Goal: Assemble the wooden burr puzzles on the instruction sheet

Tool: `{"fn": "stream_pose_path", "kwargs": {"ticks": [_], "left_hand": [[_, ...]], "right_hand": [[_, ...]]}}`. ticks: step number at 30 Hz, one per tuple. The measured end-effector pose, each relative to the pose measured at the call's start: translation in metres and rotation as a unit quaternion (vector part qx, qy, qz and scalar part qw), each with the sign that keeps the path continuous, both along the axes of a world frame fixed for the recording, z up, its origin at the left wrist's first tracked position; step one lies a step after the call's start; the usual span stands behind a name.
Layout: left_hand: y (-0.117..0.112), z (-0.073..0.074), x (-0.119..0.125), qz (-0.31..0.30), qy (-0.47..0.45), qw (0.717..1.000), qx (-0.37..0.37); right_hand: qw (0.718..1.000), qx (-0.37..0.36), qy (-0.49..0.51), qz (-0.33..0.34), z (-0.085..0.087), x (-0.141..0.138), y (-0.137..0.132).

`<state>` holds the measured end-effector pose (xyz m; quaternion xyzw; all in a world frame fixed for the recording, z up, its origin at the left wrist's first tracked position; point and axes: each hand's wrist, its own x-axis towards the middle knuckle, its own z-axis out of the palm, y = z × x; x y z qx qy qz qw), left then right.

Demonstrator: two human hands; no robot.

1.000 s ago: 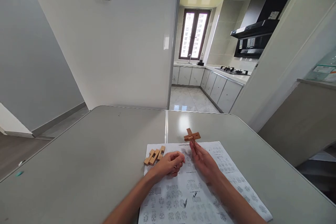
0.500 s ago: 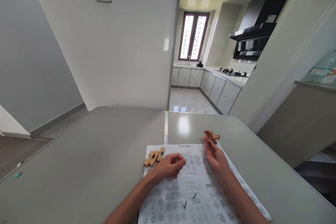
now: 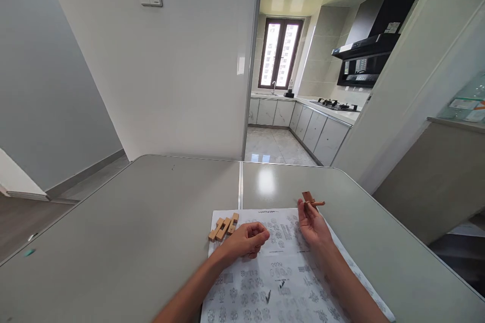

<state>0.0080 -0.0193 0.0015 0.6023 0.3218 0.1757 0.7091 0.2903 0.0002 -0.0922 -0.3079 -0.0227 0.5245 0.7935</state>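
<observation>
My right hand [image 3: 313,226] is raised at the right edge of the printed sheet, fingertips gripping a small cluster of notched wooden puzzle pieces [image 3: 309,197]. One bar of the cluster points up and left, another lies crosswise to the right; how they interlock is partly hidden. My left hand [image 3: 250,238] rests over the sheet, its fingers curled into a loose fist with nothing visible in them. Just beyond its wrist, several loose notched wooden pieces [image 3: 223,228] lie side by side on the sheet's upper left corner.
The paper sheet [image 3: 261,272] carries rows of printed puzzle diagrams and dark check marks. It lies on a grey table [image 3: 151,242] with a metal seam down the middle. A small green object [image 3: 29,252] sits near the left edge. Behind are a wall and a kitchen doorway.
The wooden cluster in my right hand has turned and shifted slightly right and down, so its crossed bars show at a different angle. My left hand stays in place.
</observation>
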Motion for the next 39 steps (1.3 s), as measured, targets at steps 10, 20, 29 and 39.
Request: {"fn": "stream_pose_path", "kwargs": {"ticks": [10,20,29,39], "left_hand": [[0.0,0.001,0.0,-0.004,0.008,1.0,0.02],[0.001,-0.005,0.001,-0.001,-0.005,1.0,0.01],[0.0,-0.001,0.001,-0.011,-0.019,0.999,0.023],[-0.001,-0.002,0.002,-0.003,-0.014,1.0,0.024]], "right_hand": [[0.998,0.002,-0.025,0.057,0.018,-0.01,-0.009],[0.929,0.002,-0.296,0.222,0.042,-0.069,-0.03],[0.805,0.041,-0.519,0.284,0.045,-0.1,-0.045],[0.787,0.04,-0.545,0.286,0.045,-0.099,-0.046]]}}
